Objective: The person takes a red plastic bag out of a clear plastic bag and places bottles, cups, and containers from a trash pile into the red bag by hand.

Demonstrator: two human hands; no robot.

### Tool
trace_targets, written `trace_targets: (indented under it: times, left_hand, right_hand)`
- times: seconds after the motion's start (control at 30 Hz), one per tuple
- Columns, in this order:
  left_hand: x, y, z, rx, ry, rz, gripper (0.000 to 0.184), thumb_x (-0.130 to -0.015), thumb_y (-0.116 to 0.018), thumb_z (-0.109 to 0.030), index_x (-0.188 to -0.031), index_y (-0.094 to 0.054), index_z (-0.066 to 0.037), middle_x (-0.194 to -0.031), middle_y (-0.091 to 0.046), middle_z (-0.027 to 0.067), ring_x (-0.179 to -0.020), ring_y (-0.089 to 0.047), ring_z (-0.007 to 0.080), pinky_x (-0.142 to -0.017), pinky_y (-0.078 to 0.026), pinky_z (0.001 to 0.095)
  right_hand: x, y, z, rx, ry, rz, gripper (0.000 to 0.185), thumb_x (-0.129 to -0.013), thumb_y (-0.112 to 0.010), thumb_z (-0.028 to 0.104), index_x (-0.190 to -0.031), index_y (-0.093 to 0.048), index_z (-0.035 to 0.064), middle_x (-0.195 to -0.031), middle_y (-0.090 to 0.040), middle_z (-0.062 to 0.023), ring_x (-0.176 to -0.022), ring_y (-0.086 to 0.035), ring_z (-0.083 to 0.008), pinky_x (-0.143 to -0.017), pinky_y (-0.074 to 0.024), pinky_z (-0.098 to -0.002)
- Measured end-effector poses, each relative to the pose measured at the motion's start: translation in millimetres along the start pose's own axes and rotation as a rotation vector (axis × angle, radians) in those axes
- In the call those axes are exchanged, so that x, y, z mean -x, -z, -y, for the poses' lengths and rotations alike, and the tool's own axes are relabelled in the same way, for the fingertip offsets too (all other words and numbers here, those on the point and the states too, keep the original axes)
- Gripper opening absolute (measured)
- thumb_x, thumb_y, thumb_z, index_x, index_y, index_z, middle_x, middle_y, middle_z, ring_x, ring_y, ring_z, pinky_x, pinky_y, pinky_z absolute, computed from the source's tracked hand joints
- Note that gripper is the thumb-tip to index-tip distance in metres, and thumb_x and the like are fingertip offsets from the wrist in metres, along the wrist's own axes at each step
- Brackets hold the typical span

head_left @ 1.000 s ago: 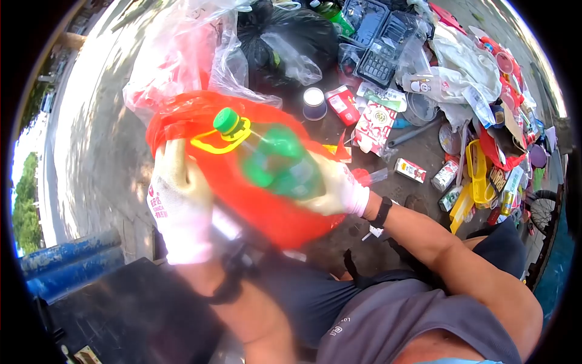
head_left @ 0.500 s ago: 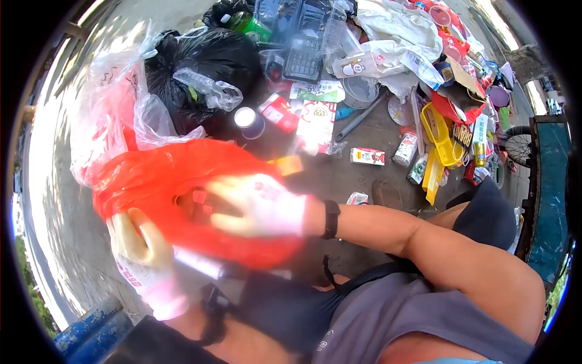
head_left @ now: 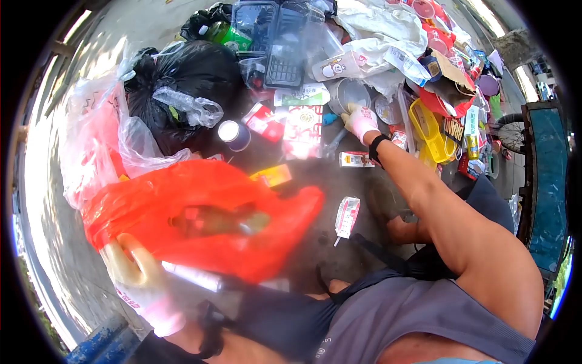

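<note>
My left hand (head_left: 136, 276), in a pale-coated glove with a pink cuff, is closed on the near left edge of a red plastic bag (head_left: 145, 200). A brownish bottle (head_left: 209, 221) with a red label shows at the bag; whether it lies inside or under the film is hard to tell. My right hand (head_left: 361, 121), gloved alike, reaches out to the litter with its fingers curled. It is beside a clear plastic tub (head_left: 350, 94) and over the spot of a dark grey rod. What its fingers hold is hidden.
A tied black bag (head_left: 188, 79) and clear bags (head_left: 91, 133) stand at left. A dark cup with white lid (head_left: 233, 134), red-patterned carton (head_left: 302, 130), yellow box (head_left: 271, 176) and drink carton (head_left: 347, 217) lie on the ground. A yellow plastic basket (head_left: 427, 130) lies right.
My right hand has left the red bag and moved up and right to the litter. The bag's right side has spread out, and the drink carton shows fully. My left hand keeps its hold.
</note>
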State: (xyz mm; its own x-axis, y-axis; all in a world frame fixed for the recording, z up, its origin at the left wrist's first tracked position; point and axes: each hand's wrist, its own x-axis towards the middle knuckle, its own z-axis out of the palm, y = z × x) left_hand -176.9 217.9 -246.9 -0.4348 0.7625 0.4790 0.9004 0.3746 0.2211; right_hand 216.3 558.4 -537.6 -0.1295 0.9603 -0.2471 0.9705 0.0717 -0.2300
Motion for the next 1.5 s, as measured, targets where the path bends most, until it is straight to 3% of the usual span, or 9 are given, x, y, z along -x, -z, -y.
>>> trace_targets:
  times: [0.27,0.4,0.6,0.8,1.0,1.2,1.27,1.4,1.5]
  left_hand:
    - [-6,-6,5,0.070,-0.028,-0.003,0.011,-0.103,-0.055,0.000,-0.109,-0.063,0.005,-0.097,-0.063,0.0291,-0.085,-0.060,0.0500,-0.076,-0.047,0.0542]
    - [-3,1,1,-0.011,0.008,0.005,0.009,-0.099,-0.059,0.001,-0.105,-0.064,0.003,-0.095,-0.063,0.0281,-0.084,-0.061,0.0483,-0.075,-0.049,0.0551]
    - [5,13,16,-0.020,-0.079,-0.028,0.018,-0.102,-0.053,0.003,-0.118,-0.062,0.003,-0.100,-0.064,0.0244,-0.084,-0.062,0.0457,-0.078,-0.052,0.0437]
    - [16,29,27,-0.027,0.086,0.080,0.030,-0.100,-0.053,0.006,-0.127,-0.064,0.002,-0.108,-0.066,0.0221,-0.093,-0.065,0.0439,-0.082,-0.054,0.0475]
    - [10,8,29,0.001,-0.100,0.020,0.034,-0.101,-0.050,0.006,-0.132,-0.063,0.001,-0.111,-0.066,0.0237,-0.099,-0.067,0.0438,-0.088,-0.055,0.0455]
    - [9,8,33,0.014,0.075,0.075,0.035,-0.103,-0.052,0.003,-0.137,-0.059,0.001,-0.110,-0.065,0.0204,-0.100,-0.067,0.0395,-0.088,-0.053,0.0467]
    - [9,4,24,-0.016,0.049,0.059,0.034,-0.103,-0.052,0.002,-0.136,-0.059,0.003,-0.115,-0.066,0.0235,-0.103,-0.066,0.0446,-0.091,-0.053,0.0494]
    - [5,-12,31,-0.043,-0.061,0.072,0.036,-0.105,-0.054,-0.002,-0.139,-0.060,0.006,-0.127,-0.065,0.0299,-0.116,-0.064,0.0509,-0.101,-0.051,0.0528]
    - [4,-23,30,-0.006,-0.057,0.079,0.038,-0.105,-0.055,-0.004,-0.142,-0.059,0.006,-0.132,-0.065,0.0316,-0.122,-0.063,0.0515,-0.106,-0.050,0.0534]
  right_hand:
    - [97,-3,66,-0.807,0.101,-0.303,0.028,-0.094,-0.079,0.030,-0.100,-0.078,0.0036,-0.094,-0.079,-0.0133,-0.089,-0.076,-0.0283,-0.081,-0.0583,-0.0408]
    - [158,70,149,-0.475,1.120,-0.720,0.011,-0.080,-0.080,0.004,-0.089,-0.075,0.0089,-0.092,-0.075,-0.0061,-0.080,-0.073,-0.0309,-0.072,-0.0591,-0.0408]
    - [242,102,228,-1.017,1.473,-0.189,0.030,-0.080,-0.090,0.018,-0.102,-0.075,0.0061,-0.090,-0.076,-0.0087,-0.079,-0.075,-0.0292,-0.070,-0.0594,-0.0411]
    - [227,53,288,-1.064,0.943,0.163,0.021,-0.097,-0.070,0.024,-0.089,-0.079,0.0065,-0.084,-0.076,-0.0149,-0.082,-0.075,-0.0360,-0.075,-0.0581,-0.0439]
    - [233,13,326,-0.645,1.060,-0.058,0.050,-0.097,-0.070,0.027,-0.139,-0.058,0.0014,-0.142,-0.061,-0.0215,-0.121,-0.067,-0.0417,-0.096,-0.0578,-0.0527]
    - [242,10,297,-0.570,1.148,0.148,0.044,-0.099,-0.070,0.028,-0.134,-0.060,0.0032,-0.133,-0.065,-0.0190,-0.114,-0.069,-0.0416,-0.087,-0.0612,-0.0508]
    - [232,-2,299,-0.557,1.126,0.249,0.036,-0.099,-0.069,0.031,-0.122,-0.067,0.0039,-0.104,-0.075,-0.0149,-0.099,-0.073,-0.0379,-0.080,-0.0603,-0.0478]
    - [201,53,322,-0.542,0.703,0.779,0.030,-0.097,-0.068,0.031,-0.108,-0.074,0.0034,-0.099,-0.076,-0.0171,-0.084,-0.075,-0.0388,-0.076,-0.0593,-0.0486]
    - [202,20,326,-0.473,0.889,0.426,0.026,-0.096,-0.069,0.029,-0.102,-0.078,0.0055,-0.092,-0.076,-0.0173,-0.090,-0.076,-0.0370,-0.076,-0.0595,-0.0487]
